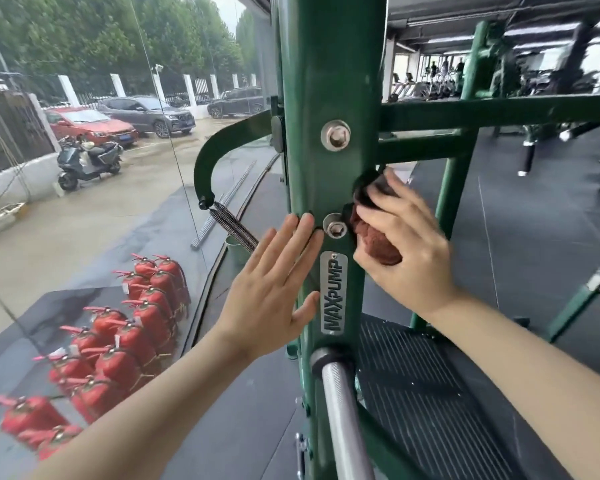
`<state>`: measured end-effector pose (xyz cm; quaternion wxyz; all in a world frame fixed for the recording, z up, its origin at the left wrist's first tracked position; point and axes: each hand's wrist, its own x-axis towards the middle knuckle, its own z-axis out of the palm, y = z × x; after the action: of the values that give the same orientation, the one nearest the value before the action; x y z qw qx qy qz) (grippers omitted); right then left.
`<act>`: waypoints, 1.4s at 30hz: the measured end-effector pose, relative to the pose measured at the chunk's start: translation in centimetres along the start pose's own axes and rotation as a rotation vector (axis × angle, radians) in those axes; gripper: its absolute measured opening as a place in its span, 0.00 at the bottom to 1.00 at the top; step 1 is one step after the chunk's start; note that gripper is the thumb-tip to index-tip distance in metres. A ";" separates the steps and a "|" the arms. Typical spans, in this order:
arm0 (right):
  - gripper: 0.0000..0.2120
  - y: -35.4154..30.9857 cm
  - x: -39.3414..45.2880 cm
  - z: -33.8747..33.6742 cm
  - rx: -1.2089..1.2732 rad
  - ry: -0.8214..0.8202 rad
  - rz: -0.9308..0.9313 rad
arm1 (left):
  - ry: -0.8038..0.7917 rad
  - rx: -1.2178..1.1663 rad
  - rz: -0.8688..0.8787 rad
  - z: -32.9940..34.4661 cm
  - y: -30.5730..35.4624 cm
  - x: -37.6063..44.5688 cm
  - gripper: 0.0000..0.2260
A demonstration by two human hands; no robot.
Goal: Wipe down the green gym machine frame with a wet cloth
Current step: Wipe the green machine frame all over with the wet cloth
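- A gym floor of dark rubber mat (534,237) runs to the right, with further machines far off; on the left a glass wall (118,168) looks out on parked cars and a scooter, and red fire extinguishers (125,341) stand in a row at its foot.
- The green frame post (321,81) stands upright in the middle, its long axis vertical, with two bolts and a silver MAXPUMP plate (333,292); a knurled steel bar (343,420) juts toward the near side below.
- The right hand (406,251) grips a bunched reddish-brown cloth (374,244) against the post's right edge, just beside the lower bolt (335,227).
- The left hand (274,289) lies flat, fingers straight, on the post's left side.
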<state>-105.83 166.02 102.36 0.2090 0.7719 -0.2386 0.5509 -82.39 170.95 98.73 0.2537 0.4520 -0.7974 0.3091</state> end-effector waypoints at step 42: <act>0.14 -11.4 -16.9 -5.7 0.190 -0.683 0.324 | -0.357 -0.237 0.012 -2.1 13.5 -17.1 0.45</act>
<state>-108.00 180.77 87.31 -0.0444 0.8791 -0.3612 0.3077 -86.10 187.50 84.91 0.1580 0.4619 -0.8631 0.1298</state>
